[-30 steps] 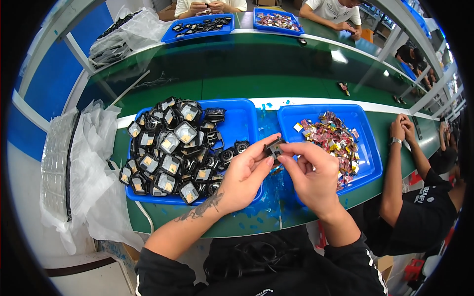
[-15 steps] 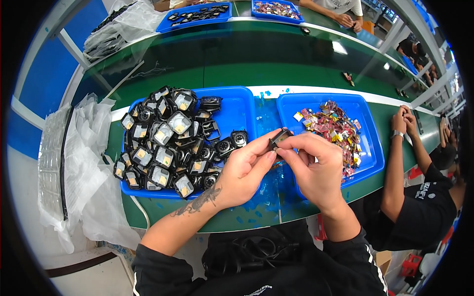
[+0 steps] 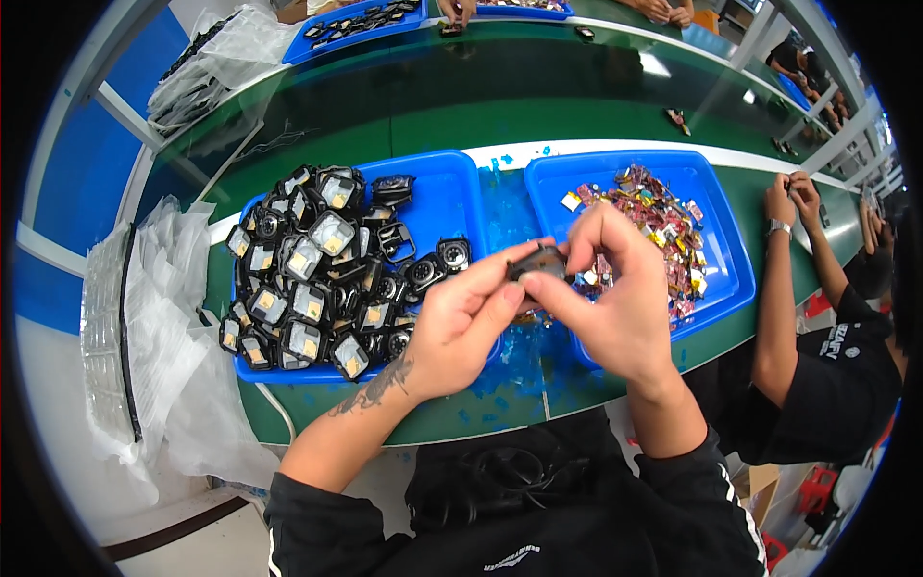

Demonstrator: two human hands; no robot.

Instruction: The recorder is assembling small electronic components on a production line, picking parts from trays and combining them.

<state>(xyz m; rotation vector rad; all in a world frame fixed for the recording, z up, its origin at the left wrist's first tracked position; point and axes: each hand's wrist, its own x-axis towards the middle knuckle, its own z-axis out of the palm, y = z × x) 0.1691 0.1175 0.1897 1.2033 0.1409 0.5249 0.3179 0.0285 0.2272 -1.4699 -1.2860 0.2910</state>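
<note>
Between my two hands, over the gap between two blue trays, is a black smartwatch case (image 3: 540, 262). My left hand (image 3: 457, 322) is closed on its left side, with the thumb along the near edge. My right hand (image 3: 620, 298) has its thumb against the near side and curled fingers at the right end of the case. Left of my hands, the left blue tray (image 3: 442, 197) holds a heap of black watch cases (image 3: 306, 258), many showing pale rectangular insides. Small red circuit boards (image 3: 659, 216) with silver and yellow parts fill the middle of the right blue tray (image 3: 726, 245), partly hidden behind my right hand.
Blue film scraps (image 3: 514, 370) litter the green bench between the trays. Beyond runs a green conveyor belt (image 3: 433, 120) with a few small parts on it. Clear plastic sheeting (image 3: 183, 327) hangs at the left. A co-worker's hands (image 3: 793, 197) are at work on the right.
The watch case has been turned so that a broad dark face shows, and my right fingers have shifted from a pinch to its right end. A co-worker's hand has appeared across the belt.
</note>
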